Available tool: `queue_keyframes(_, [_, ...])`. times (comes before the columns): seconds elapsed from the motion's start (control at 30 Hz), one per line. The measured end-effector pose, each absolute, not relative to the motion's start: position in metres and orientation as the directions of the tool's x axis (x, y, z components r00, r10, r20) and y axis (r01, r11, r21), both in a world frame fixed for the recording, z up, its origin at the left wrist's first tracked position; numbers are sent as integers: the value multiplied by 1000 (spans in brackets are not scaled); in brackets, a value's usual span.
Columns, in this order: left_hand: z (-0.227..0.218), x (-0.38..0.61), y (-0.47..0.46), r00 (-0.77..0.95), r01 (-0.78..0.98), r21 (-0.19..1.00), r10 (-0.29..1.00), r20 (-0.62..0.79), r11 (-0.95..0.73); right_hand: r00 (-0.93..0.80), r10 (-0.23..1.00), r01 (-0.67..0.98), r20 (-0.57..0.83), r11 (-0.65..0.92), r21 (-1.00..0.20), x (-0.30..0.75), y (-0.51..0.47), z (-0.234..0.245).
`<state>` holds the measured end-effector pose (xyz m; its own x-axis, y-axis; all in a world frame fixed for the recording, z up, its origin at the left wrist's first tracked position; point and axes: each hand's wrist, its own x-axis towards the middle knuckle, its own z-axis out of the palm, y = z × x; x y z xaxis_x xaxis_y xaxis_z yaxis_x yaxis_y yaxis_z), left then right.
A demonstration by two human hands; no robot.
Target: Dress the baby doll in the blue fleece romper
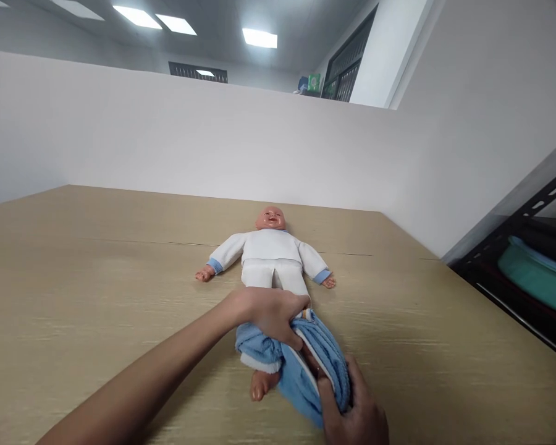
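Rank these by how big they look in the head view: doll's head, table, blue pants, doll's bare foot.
1. table
2. blue pants, partly covered by the hands
Unranked: doll's head and doll's bare foot look alike; the foot is nearer.

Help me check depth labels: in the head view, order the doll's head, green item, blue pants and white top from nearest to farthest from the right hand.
From the right hand:
1. Blue pants: in its grip.
2. White top: ahead, leftward.
3. Doll's head: just beyond the top.
4. Green item: far ahead, behind the partition.
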<state>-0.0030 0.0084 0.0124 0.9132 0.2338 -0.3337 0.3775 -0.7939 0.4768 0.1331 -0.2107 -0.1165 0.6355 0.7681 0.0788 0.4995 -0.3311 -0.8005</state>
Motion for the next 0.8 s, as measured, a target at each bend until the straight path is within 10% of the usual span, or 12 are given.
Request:
queue_keyframes(0.4, [8,-3,-23,844,508,262,415,-339,-821,599,799,392,-50,-347,-852,145,-204,-136])
queue_keyframes(0.8, [-12,-48,-33,829,399,743,558,-42,-537,309,947,94,88,61,-994,156,-172,-118])
